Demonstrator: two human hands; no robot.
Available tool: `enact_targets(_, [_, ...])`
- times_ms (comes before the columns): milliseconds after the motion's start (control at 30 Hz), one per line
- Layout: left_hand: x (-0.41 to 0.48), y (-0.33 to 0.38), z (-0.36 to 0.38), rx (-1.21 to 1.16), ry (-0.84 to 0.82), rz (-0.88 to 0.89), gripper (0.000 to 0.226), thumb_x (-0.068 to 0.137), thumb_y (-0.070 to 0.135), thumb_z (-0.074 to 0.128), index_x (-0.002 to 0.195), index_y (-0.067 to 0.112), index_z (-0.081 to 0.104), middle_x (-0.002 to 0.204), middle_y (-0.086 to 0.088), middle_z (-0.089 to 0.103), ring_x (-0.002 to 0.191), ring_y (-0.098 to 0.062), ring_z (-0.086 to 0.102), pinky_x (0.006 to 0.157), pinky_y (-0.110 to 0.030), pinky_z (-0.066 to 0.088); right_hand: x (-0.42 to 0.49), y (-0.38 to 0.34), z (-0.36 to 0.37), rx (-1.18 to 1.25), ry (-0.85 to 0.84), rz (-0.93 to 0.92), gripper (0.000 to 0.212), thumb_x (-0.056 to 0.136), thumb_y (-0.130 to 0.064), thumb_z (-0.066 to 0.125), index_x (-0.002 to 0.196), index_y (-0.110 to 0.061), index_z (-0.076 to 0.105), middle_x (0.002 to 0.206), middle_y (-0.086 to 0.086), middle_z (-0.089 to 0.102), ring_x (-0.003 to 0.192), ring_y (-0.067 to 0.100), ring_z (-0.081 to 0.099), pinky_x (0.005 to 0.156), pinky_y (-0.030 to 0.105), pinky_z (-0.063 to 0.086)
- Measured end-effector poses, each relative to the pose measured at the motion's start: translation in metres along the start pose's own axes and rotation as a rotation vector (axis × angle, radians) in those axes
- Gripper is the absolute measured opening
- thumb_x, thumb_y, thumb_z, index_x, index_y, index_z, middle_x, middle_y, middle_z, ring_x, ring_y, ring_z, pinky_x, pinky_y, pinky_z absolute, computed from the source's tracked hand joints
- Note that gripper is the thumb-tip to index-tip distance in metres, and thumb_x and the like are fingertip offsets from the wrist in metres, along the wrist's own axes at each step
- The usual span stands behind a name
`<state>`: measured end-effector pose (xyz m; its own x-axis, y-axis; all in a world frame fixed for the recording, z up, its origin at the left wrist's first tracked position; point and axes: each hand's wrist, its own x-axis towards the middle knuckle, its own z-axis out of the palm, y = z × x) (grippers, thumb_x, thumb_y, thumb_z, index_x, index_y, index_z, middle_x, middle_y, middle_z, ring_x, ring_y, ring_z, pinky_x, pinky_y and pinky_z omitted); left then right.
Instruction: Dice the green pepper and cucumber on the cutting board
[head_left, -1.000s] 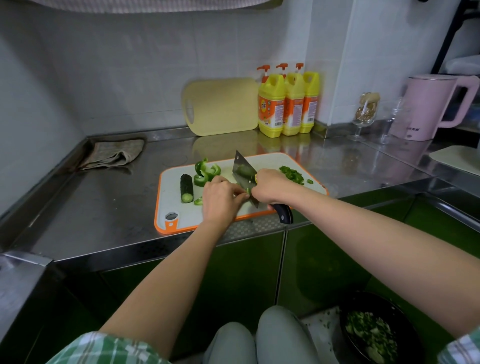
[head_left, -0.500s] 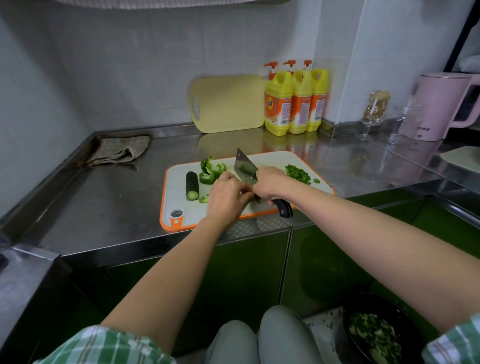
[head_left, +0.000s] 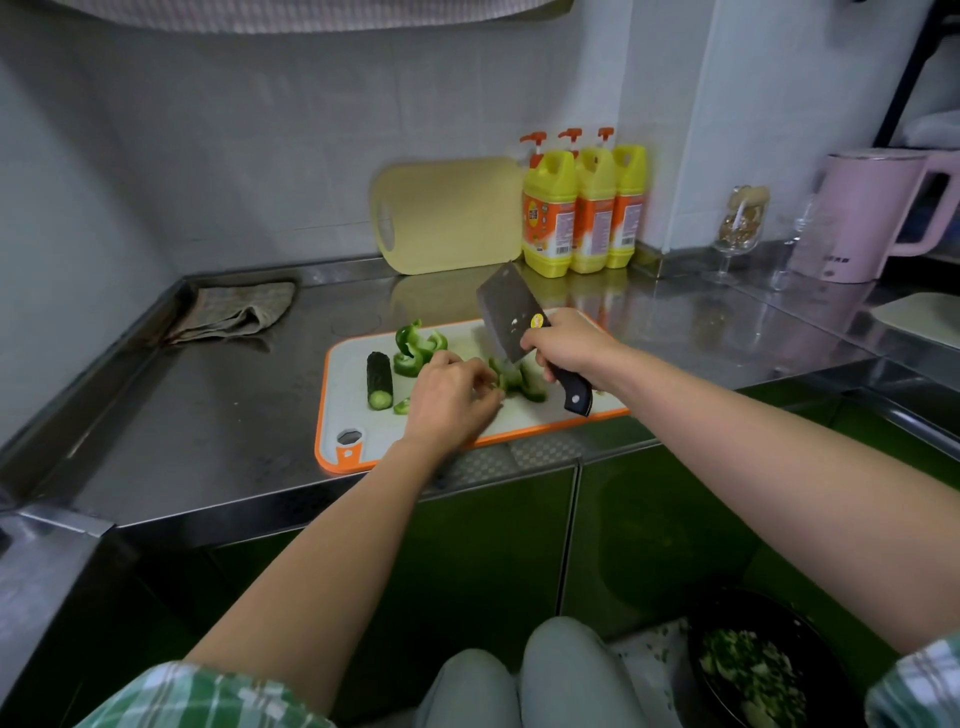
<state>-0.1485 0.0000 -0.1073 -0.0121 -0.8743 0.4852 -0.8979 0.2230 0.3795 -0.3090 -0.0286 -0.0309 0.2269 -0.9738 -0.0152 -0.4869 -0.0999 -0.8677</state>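
Note:
A white cutting board (head_left: 353, 415) with an orange rim lies on the steel counter. A short piece of cucumber (head_left: 379, 380) lies at its left. Beside it sit curled green pepper pieces (head_left: 415, 345). My left hand (head_left: 449, 397) rests on the board, its fingertips on green pepper strips (head_left: 519, 382) in the middle. My right hand (head_left: 569, 345) grips the black handle of a cleaver (head_left: 506, 312). The blade is raised, tilted up and away, its lower corner just above the strips.
A yellow cutting board (head_left: 447, 215) leans on the back wall beside three yellow detergent bottles (head_left: 582, 208). A folded cloth (head_left: 234, 312) lies at the back left. A pink kettle (head_left: 878, 213) and glasses stand at the right. A dark bowl (head_left: 753, 670) of chopped greens sits below.
The cleaver has lifted from the board, blade now raised and tilted back. My left hand has slid slightly left, uncovering the pepper strips. The camera has shifted a little.

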Motion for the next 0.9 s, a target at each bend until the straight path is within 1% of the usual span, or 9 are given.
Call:
enact_targets(100, [0.001, 0.004, 0.001, -0.005, -0.004, -0.012, 0.029, 0.084, 0.037, 0.065, 0.107, 0.020, 0.067, 0.086, 0.008, 0.072, 0.106, -0.019, 0.047, 0.086, -0.033, 0.040, -0.002, 0.006, -0.009, 0.110, -0.038, 0.082, 0.020, 0.092, -0.006, 0.051, 0.074, -0.011, 0.047, 0.055, 0.004, 0.046, 0.035, 0.011, 0.042, 0.036, 0.016, 0.034])
enact_targets(200, [0.003, 0.008, 0.000, 0.054, 0.034, -0.002, 0.033, 0.084, 0.042, 0.063, 0.108, 0.019, 0.066, 0.085, 0.005, 0.072, 0.105, -0.022, 0.049, 0.085, -0.034, 0.039, -0.004, 0.016, -0.019, 0.201, 0.005, 0.112, 0.019, 0.093, -0.009, 0.051, 0.075, -0.013, 0.048, 0.055, 0.002, 0.046, 0.036, 0.010, 0.042, 0.036, 0.017, 0.034])
enact_targets(333, [0.009, 0.020, 0.005, 0.240, 0.014, -0.079, 0.059, 0.083, 0.068, 0.051, 0.110, 0.017, 0.061, 0.084, -0.005, 0.071, 0.100, -0.029, 0.051, 0.082, -0.038, 0.041, -0.006, 0.024, -0.034, 0.302, 0.074, 0.122, 0.018, 0.094, -0.006, 0.050, 0.078, -0.014, 0.046, 0.055, 0.002, 0.043, 0.029, 0.008, 0.041, 0.034, 0.014, 0.033])
enact_targets(400, [0.014, 0.033, 0.014, 0.342, -0.055, -0.136, 0.074, 0.081, 0.077, 0.040, 0.117, 0.014, 0.057, 0.097, -0.014, 0.068, 0.100, -0.032, 0.051, 0.084, -0.041, 0.039, -0.006, 0.029, -0.038, 0.316, 0.086, 0.142, 0.019, 0.094, -0.006, 0.050, 0.077, -0.013, 0.046, 0.055, 0.003, 0.043, 0.029, 0.008, 0.040, 0.035, 0.014, 0.032])
enact_targets(467, [0.020, 0.047, 0.022, 0.358, -0.135, -0.197, 0.079, 0.081, 0.079, 0.038, 0.125, 0.015, 0.050, 0.114, -0.020, 0.058, 0.106, -0.036, 0.049, 0.088, -0.042, 0.038, -0.007, 0.034, -0.040, 0.312, 0.091, 0.160, 0.021, 0.093, -0.006, 0.051, 0.074, -0.013, 0.046, 0.053, 0.002, 0.043, 0.029, 0.009, 0.040, 0.035, 0.014, 0.032])
enact_targets(533, [0.025, 0.056, 0.029, 0.313, -0.193, -0.239, 0.071, 0.085, 0.072, 0.045, 0.129, 0.017, 0.046, 0.123, -0.020, 0.046, 0.112, -0.038, 0.046, 0.091, -0.043, 0.040, -0.006, 0.038, -0.040, 0.308, 0.096, 0.168, 0.022, 0.093, -0.007, 0.052, 0.072, -0.013, 0.046, 0.051, 0.001, 0.043, 0.029, 0.009, 0.040, 0.034, 0.014, 0.032])
enact_targets(600, [0.029, 0.057, 0.035, 0.300, -0.196, -0.208, 0.055, 0.091, 0.056, 0.049, 0.125, 0.013, 0.049, 0.122, -0.019, 0.042, 0.113, -0.039, 0.044, 0.090, -0.042, 0.041, -0.005, 0.042, -0.041, 0.292, 0.096, 0.169, 0.023, 0.093, -0.007, 0.052, 0.070, -0.012, 0.047, 0.052, 0.002, 0.044, 0.028, 0.008, 0.040, 0.033, 0.013, 0.032])
enact_targets(733, [0.035, 0.045, 0.037, 0.183, -0.190, -0.068, 0.030, 0.090, 0.026, 0.054, 0.113, 0.009, 0.060, 0.112, -0.018, 0.047, 0.105, -0.037, 0.047, 0.086, -0.042, 0.042, -0.003, 0.046, -0.044, 0.222, 0.073, 0.149, 0.023, 0.092, -0.008, 0.052, 0.071, -0.013, 0.047, 0.054, 0.003, 0.044, 0.030, 0.009, 0.041, 0.035, 0.015, 0.032])
enact_targets(900, [0.046, 0.027, 0.022, 0.086, -0.297, 0.130, 0.028, 0.080, 0.004, 0.058, 0.105, 0.012, 0.068, 0.106, -0.014, 0.058, 0.101, -0.035, 0.055, 0.083, -0.037, 0.043, -0.004, 0.044, -0.040, 0.149, 0.042, 0.101, 0.022, 0.092, -0.004, 0.050, 0.072, -0.011, 0.045, 0.055, 0.006, 0.042, 0.030, 0.010, 0.039, 0.035, 0.014, 0.032])
